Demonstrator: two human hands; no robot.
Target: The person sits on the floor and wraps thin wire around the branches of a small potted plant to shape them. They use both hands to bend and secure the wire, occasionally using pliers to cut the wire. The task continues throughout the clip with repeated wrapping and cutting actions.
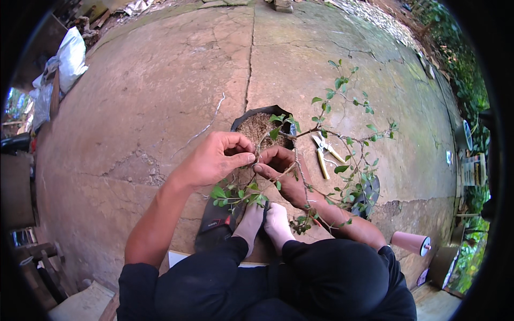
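Note:
A small leafy plant (341, 168) with thin, spreading branches grows from a black plastic planting bag (247, 114) filled with brown soil (254, 128). Just at the near side of the bag, my left hand (213, 159) pinches a thin branch between thumb and fingertips. My right hand (282, 167) is closed on the same branch, its fingers curled and its thumb close to the left thumb. Between the fingertips the details are too small to make out. A thin, pale, bent wire (210, 125) lies on the ground beyond my left hand.
Pruning shears with cream handles (323, 155) lie right of the bag. Dark sandals (213, 224) are by my bare feet (278, 219). A pink tumbler (410, 242) lies at the right. White sacks (71, 60) stand far left on cracked concrete (160, 80).

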